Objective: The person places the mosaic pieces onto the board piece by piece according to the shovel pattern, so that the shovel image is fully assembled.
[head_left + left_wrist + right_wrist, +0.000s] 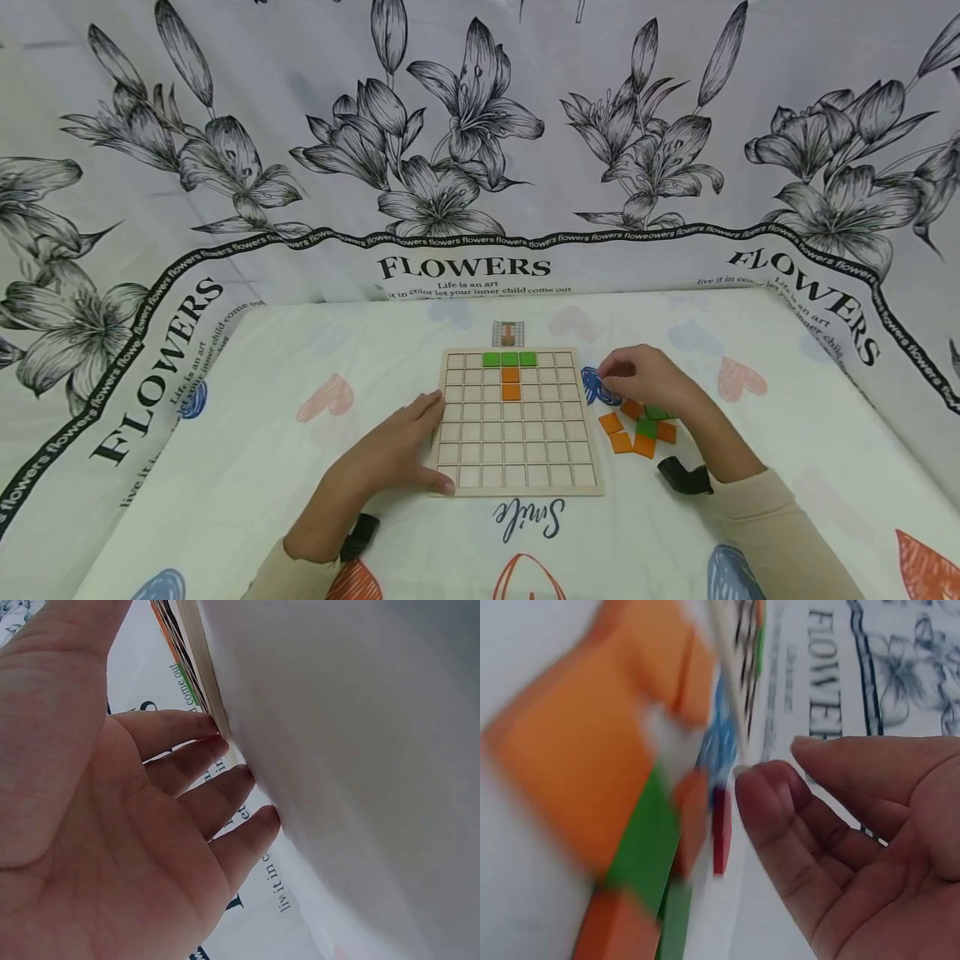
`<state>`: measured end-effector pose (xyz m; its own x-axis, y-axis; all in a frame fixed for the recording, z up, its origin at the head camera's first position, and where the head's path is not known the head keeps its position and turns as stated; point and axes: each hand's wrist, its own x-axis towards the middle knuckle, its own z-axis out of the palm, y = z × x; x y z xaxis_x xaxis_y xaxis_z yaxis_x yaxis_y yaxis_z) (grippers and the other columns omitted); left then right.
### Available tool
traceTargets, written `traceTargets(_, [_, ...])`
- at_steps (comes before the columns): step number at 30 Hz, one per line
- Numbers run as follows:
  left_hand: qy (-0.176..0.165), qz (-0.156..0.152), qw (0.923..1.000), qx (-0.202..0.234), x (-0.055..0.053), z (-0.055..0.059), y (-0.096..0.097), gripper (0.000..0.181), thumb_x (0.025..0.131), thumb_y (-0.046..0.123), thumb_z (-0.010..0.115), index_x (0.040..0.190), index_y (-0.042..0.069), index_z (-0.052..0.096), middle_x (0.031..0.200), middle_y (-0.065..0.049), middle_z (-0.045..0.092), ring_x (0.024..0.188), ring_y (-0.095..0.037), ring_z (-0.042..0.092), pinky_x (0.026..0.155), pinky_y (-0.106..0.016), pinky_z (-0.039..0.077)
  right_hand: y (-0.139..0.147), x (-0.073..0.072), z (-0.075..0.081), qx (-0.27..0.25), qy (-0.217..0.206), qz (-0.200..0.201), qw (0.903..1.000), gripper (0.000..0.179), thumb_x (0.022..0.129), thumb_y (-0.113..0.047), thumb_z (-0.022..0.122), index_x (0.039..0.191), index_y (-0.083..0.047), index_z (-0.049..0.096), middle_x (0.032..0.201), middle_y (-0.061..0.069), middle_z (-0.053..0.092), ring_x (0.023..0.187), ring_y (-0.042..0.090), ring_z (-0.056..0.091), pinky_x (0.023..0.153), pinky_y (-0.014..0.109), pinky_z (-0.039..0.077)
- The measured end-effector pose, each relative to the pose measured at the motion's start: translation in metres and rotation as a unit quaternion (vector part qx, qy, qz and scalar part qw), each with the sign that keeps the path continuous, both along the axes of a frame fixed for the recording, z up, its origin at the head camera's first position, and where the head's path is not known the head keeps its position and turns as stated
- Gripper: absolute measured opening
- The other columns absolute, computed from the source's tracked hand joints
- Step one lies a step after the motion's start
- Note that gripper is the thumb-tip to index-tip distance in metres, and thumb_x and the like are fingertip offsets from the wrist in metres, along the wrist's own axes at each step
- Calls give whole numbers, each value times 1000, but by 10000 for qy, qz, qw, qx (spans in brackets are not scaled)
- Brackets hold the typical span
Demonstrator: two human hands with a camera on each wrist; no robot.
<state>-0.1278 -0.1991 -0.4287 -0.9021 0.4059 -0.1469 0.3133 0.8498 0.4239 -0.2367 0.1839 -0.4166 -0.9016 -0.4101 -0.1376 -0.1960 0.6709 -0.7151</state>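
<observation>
A light wooden grid board (468, 431) lies flat on the cloth. Its top row holds three green tiles (510, 359), and below the middle one sit two orange tiles (511, 391). My left hand (397, 442) rests along the board's left side, fingertips at its edge and thumb at the near corner. In the left wrist view those fingers (225, 791) are loosely bent beside the wood. To the board's right, my right hand (641, 375) hovers near a pile of loose orange and green tiles (644, 428). Its thumb and fingers (769, 802) are apart, with nothing between them.
A small card (507, 333) with a tile pattern lies just past the board's far edge. The white tablecloth (285, 467) carries printed hearts and lettering. Behind the table rises a flower-printed curtain (337, 192).
</observation>
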Motion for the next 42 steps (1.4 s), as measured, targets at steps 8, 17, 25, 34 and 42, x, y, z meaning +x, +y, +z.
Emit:
traceTargets(8, [-69, 78, 9999, 38, 2, 0, -2, 124, 64, 59, 88, 156, -1, 30, 162, -14, 26, 148, -37, 24, 116, -50, 29, 24, 18, 0, 991, 155, 368, 9943, 14, 85, -10, 79, 96, -8, 71, 84, 1, 60, 78, 21, 54, 68, 33, 52])
traceTargets(17, [-29, 54, 10000, 79, 1, -2, -2, 124, 65, 61, 86, 157, 0, 29, 163, -14, 25, 148, -37, 24, 116, -51, 29, 7, 21, 1, 1248, 504, 546, 9894, 18, 80, 8, 74, 88, -7, 72, 82, 3, 59, 77, 23, 53, 64, 32, 53])
traceTargets(25, [-5, 54, 10000, 41, 0, -4, -2, 125, 64, 62, 86, 157, 0, 29, 162, -14, 26, 148, -36, 25, 116, -50, 29, 25, 15, 1, 593, 75, 80, 9982, 11, 91, 3, 67, 93, -4, 75, 89, 5, 67, 76, 21, 59, 66, 32, 57])
traceTargets(34, [-33, 67, 10000, 36, 0, -3, -1, 125, 64, 62, 86, 157, 0, 29, 163, -14, 26, 148, -36, 24, 116, -51, 29, 33, 7, -4, -148, -444, -169, 9988, 15, 94, 1, 65, 103, -2, 77, 103, 13, 69, 83, 23, 64, 73, 32, 58])
traceTargets(42, [-39, 76, 10000, 34, 0, -3, -1, 124, 64, 61, 86, 157, 1, 29, 163, -13, 25, 148, -36, 24, 116, -50, 29, 32, 5, -7, -443, -688, -562, 9951, 15, 92, -9, 69, 104, -6, 79, 108, 11, 69, 96, 28, 57, 78, 33, 54])
